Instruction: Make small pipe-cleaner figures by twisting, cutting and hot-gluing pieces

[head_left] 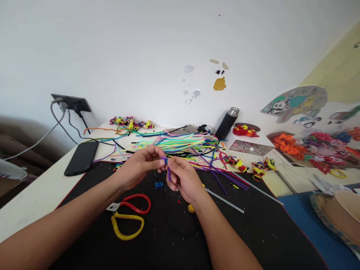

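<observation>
A small purple and blue pipe-cleaner piece [169, 173] is pinched between both hands over the black mat, with a short purple end hanging down. My left hand [144, 163] grips it from the left with thumb and fingertips. From the right, my right hand [184, 178] closes on the same piece. A small blue coil [159, 185] lies on the mat just below the hands. Scissors with one red and one yellow handle [128, 227] rest below my left wrist. A yellow piece [191, 208] sits beside my right wrist.
Behind the hands lies a pile of coloured pipe cleaners [174, 142]. A black phone [81, 158] is at the left, a black flask [227, 123] stands by the wall, and small figures [258, 170] lie at the right. Glue sticks [225, 200] cross the mat.
</observation>
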Motion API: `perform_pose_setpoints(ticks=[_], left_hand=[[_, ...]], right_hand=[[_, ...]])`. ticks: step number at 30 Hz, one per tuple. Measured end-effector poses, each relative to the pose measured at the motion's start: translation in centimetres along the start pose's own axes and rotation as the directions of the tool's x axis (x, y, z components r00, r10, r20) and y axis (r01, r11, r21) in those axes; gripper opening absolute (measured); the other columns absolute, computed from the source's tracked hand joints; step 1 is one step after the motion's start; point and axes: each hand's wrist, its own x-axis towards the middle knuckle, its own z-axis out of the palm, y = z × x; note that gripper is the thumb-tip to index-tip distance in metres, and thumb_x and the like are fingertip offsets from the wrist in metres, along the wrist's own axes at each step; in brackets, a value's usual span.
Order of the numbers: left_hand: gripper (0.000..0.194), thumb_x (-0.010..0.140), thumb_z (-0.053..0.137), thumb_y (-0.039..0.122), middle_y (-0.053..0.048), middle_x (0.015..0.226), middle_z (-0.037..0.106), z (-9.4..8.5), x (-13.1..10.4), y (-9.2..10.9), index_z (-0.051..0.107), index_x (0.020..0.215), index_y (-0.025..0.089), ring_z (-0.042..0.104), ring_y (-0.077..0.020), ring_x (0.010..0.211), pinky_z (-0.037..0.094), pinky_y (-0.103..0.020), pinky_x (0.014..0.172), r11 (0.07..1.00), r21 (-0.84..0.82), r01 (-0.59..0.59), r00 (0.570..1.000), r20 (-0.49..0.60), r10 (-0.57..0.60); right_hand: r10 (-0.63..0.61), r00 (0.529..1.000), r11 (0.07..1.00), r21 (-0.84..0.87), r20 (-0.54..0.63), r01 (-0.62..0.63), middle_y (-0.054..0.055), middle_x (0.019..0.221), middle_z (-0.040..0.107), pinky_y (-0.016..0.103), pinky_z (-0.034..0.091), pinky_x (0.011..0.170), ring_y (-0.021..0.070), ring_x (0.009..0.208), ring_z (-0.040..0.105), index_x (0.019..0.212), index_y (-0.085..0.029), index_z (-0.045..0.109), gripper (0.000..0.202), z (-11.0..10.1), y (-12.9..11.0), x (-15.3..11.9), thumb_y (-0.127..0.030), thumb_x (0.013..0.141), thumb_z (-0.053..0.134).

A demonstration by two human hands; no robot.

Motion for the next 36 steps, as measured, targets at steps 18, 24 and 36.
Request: perform_pose_setpoints(ticks=[18,24,36], left_hand=[[0.034,0.073,0.098,0.035,0.001,0.071,0.07,0.7,-0.2,0.5,0.07,0.083,0.017,0.063,-0.0126,0.064,0.051,-0.023,0.06,0.996,0.016,-0.086,0.99,-0.107,0.087],[0.034,0.075,0.095,0.039,-0.001,0.078,0.075,0.0,0.0,0.0,0.08,0.097,0.018,0.065,-0.0147,0.071,0.052,-0.025,0.066,0.987,0.141,-0.079,0.984,-0.145,0.1],[0.036,0.073,0.094,0.046,0.0,0.077,0.075,0.2,-0.1,0.1,0.079,0.09,0.019,0.065,-0.0169,0.072,0.053,-0.028,0.07,0.954,0.286,-0.089,0.981,-0.143,0.135]], right_hand=[[-0.011,1.0,0.994,0.107,0.029,0.007,-0.01,0.051,0.048,0.019,0.026,0.037,0.0064,0.037,0.041,0.084,-0.019,0.063,0.039,0.4,0.4,-0.1,-0.054,0.089,0.081],[-0.022,1.0,0.999,0.05,-0.006,0.022,-0.01,0.049,0.049,0.018,0.027,0.035,0.0069,0.035,0.043,0.081,-0.02,0.061,0.04,0.4,0.7,0.1,-0.055,0.088,0.081],[-0.019,0.999,1.0,-0.013,-0.047,0.018,-0.011,0.048,0.048,0.018,0.028,0.034,0.0075,0.035,0.045,0.081,-0.021,0.06,0.044,0.6,0.7,0.2,-0.06,0.084,0.08]])
